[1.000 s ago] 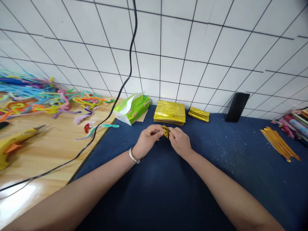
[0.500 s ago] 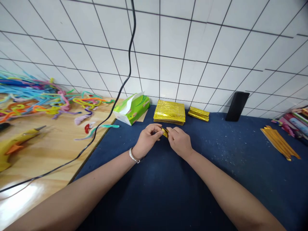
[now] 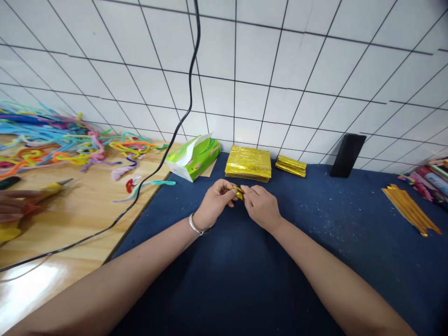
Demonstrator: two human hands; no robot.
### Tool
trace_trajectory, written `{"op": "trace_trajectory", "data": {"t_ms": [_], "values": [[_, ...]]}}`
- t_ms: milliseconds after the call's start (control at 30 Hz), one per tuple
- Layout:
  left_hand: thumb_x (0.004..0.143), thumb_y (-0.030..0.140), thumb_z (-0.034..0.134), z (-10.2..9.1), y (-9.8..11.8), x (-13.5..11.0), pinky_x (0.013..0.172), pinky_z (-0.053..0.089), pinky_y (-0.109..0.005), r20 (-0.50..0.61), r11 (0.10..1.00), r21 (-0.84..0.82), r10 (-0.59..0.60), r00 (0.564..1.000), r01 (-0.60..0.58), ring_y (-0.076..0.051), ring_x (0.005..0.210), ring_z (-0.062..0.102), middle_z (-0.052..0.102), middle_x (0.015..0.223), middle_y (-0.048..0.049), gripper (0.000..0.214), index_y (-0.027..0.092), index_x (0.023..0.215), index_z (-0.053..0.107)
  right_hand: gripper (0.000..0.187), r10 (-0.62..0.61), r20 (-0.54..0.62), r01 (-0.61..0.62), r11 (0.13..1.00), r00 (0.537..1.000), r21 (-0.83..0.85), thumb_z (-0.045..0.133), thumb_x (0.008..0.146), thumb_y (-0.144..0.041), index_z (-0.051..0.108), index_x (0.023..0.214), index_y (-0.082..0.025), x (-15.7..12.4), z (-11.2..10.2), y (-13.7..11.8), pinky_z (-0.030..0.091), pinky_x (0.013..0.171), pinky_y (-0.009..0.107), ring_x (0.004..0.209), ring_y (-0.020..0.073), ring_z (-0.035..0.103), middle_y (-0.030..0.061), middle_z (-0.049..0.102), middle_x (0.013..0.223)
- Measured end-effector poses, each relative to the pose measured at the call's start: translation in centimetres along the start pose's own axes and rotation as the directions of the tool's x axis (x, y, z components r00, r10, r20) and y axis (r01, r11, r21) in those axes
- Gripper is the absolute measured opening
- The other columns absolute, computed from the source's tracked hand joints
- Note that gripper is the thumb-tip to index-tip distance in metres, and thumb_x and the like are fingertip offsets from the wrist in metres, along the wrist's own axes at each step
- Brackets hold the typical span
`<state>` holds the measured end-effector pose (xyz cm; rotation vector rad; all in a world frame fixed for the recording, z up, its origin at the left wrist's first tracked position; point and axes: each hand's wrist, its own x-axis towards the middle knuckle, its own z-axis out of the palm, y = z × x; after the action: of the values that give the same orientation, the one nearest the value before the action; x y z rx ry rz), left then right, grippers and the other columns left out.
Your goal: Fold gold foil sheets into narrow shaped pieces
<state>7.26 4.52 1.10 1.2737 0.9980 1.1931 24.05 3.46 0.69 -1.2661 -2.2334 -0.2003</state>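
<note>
I can make out only the middle of the folded gold piece point(image 3: 239, 192), just in front of the gold stack point(image 3: 248, 162); the rest is covered. The left hand point(image 3: 213, 201) pinches its left end between thumb and forefinger, the other fingers curling behind, partly lost to me. The right hand point(image 3: 261, 204) has its fingertips closed on the right end, though I find its thumb hard to pick out.

Far left of the stack, a co-worker's hand point(image 3: 12, 207) is cut off by the edge, over a yellow tool point(image 3: 49, 190) with a pointed tip (a glue gun, by its shape); I can't tell whether those fingers grip it. A black cord point(image 3: 191, 84) hangs across my view left of the stack, passing in front of a teal fuzzy strand point(image 3: 164, 182).

Just left of the stack sits a green tissue pack point(image 3: 201, 156), with a tangle of coloured fuzzy strands point(image 3: 80, 144) farther out. Just right of it lies a smaller gold bundle point(image 3: 291, 166); farther right stand a black slab point(image 3: 346, 156) by the wall point(image 3: 252, 102), then gold strips point(image 3: 413, 210).
</note>
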Motion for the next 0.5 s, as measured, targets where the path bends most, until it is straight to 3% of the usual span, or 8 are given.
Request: {"op": "trace_trajectory", "data": {"t_ms": [200, 500], "values": [[0.077, 0.025, 0.061, -0.3, -0.1, 0.0, 0.055, 0.05, -0.019, 0.069, 0.994, -0.105, -0.028, 0.997, 0.035, -0.007, 0.061, 0.059, 0.059, 0.082, 0.0006, 0.03, 0.019, 0.105, 0.053, 0.033, -0.011, 0.016, 0.01, 0.999, 1.0, 0.045, 0.038, 0.091, -0.025, 0.054, 0.12, -0.018, 0.0, -0.2, 0.0, 0.044, 0.082, 0.028, 0.09, 0.0167, 0.056, 0.007, 0.061, 0.092], [0.079, 0.029, 0.061, -1.4, -0.3, 0.4, 0.061, 0.051, -0.02, 0.155, 0.979, -0.159, -0.1, 0.983, 0.125, -0.009, 0.068, 0.061, 0.061, 0.082, -0.002, 0.027, 0.016, 0.102, 0.057, 0.043, -0.075, 0.085, 0.066, 0.992, 0.994, 0.109, 0.046, 0.088, -0.04, 0.048, 0.125, -0.018, -0.1, -0.6, 1.0, 0.047, 0.082, 0.03, 0.096, 0.0189, 0.056, 0.009, 0.06, 0.104]]}}
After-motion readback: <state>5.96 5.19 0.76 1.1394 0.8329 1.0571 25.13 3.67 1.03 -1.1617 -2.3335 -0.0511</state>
